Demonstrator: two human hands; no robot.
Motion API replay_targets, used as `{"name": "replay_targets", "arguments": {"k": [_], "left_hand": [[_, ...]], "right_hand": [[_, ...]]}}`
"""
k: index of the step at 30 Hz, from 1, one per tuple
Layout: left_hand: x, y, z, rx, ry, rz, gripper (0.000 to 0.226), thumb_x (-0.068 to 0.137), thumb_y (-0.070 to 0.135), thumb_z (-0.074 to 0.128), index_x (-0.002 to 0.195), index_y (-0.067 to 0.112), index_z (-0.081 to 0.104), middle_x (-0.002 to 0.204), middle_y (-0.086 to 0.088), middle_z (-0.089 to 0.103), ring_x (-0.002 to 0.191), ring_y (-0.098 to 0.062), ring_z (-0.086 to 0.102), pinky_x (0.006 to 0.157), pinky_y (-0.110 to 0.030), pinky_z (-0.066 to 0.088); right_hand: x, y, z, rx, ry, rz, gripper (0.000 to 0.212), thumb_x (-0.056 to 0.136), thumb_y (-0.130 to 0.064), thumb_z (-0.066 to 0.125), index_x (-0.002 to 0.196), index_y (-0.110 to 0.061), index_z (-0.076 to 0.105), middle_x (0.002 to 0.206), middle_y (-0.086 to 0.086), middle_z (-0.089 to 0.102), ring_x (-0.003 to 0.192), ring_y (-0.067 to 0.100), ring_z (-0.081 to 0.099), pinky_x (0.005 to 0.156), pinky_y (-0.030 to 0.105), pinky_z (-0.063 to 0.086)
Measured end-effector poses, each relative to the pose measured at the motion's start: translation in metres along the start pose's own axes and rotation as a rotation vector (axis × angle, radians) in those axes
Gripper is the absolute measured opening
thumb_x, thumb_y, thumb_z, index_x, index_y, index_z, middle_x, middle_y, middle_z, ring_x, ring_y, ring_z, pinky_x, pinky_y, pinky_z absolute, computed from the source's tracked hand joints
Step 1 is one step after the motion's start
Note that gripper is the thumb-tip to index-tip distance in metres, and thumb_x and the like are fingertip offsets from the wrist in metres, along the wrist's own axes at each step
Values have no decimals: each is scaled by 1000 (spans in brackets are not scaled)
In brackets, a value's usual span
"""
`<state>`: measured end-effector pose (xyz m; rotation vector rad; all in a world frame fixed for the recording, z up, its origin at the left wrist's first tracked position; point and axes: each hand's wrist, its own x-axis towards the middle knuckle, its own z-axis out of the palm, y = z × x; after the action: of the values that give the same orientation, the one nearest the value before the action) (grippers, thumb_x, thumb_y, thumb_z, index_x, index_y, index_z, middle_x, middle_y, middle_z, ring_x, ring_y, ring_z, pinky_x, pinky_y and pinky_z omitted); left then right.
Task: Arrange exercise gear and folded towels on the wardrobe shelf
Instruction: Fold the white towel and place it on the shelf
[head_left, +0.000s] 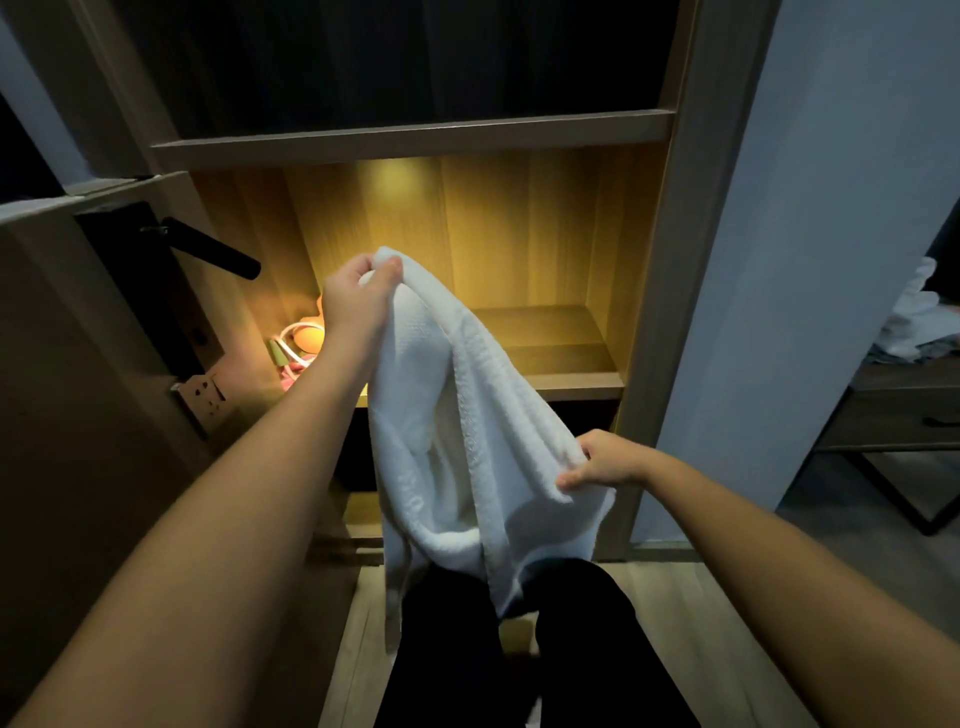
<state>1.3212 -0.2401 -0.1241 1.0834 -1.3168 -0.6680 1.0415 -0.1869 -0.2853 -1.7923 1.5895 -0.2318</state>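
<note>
A white towel hangs unfolded in front of the lit wardrobe shelf. My left hand grips its top corner, raised level with the shelf opening. Lower and to the right, my right hand pinches the towel's edge. The loose end drapes down over my dark trousers. On the shelf's left side lies exercise gear: a white cord with a green handle, something orange and something pink, partly hidden behind my left forearm.
An open door with a black lever handle stands close on the left. A dark upper shelf sits above the lit one. At the right is a pale wall, then a low table with crumpled cloth.
</note>
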Motion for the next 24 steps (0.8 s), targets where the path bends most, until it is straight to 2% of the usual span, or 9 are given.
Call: {"name": "replay_targets", "arguments": {"k": [2,4,7,9,13,16,19,22,24], "left_hand": [[-1,-2,0,17,21,19,21,88,26,59,71,14,58,61,8,43,54,-3,39,51,-21,32],[-3,-4,-1,23,34,22,19,89,23,59,72,15,58,60,10,44,50,1,38,47,-18,31],[-3,-10,-4,49,65,9,21,88,24,58,68,18,56,60,11,45,51,1,40,48,-17,33],[-4,-15,-4,79,58,3,20,88,25,58,69,17,57,60,11,46,51,1,40,47,-16,33],[-6,-20,0,55,69,-25,21,87,27,58,78,8,62,65,6,48,53,-1,42,50,-20,35],[-3,-18,-1,45,59,-26,18,87,28,58,77,12,61,66,5,49,57,-4,45,51,-21,36],[-4,-15,2,48,37,-28,16,85,27,58,74,17,60,65,4,49,59,-7,46,52,-22,35],[-4,-15,3,51,45,-36,16,86,26,58,72,18,59,64,6,49,55,-3,46,52,-21,36],[-4,-16,1,58,56,-47,15,86,27,58,77,16,61,66,7,49,56,-3,46,55,-23,37]], "right_hand": [[3,12,12,-80,60,50,20,79,-30,75,87,-14,65,93,4,65,87,21,61,76,34,50],[2,25,24,-109,129,116,8,80,-21,68,86,-16,64,91,4,64,85,23,61,72,34,51],[-5,50,38,-153,252,210,10,81,-10,60,90,-9,64,95,10,67,88,27,60,75,36,50],[-11,64,45,-173,319,256,3,83,-7,54,83,-9,57,92,13,64,85,29,57,69,33,45],[-26,90,55,-241,237,373,14,87,-13,51,76,-21,49,90,9,60,86,29,59,74,34,50],[-41,115,67,-280,170,435,19,87,-20,54,71,-22,45,87,7,56,84,27,56,71,31,45],[-48,127,82,-242,192,455,26,88,-26,57,72,-22,38,93,9,59,93,30,59,68,30,39],[-49,136,93,-173,224,462,34,90,-21,57,69,-23,30,108,16,63,101,33,59,68,28,34],[-53,144,96,-142,242,495,34,90,-18,56,68,-23,31,108,16,64,101,33,60,68,27,34]]}}
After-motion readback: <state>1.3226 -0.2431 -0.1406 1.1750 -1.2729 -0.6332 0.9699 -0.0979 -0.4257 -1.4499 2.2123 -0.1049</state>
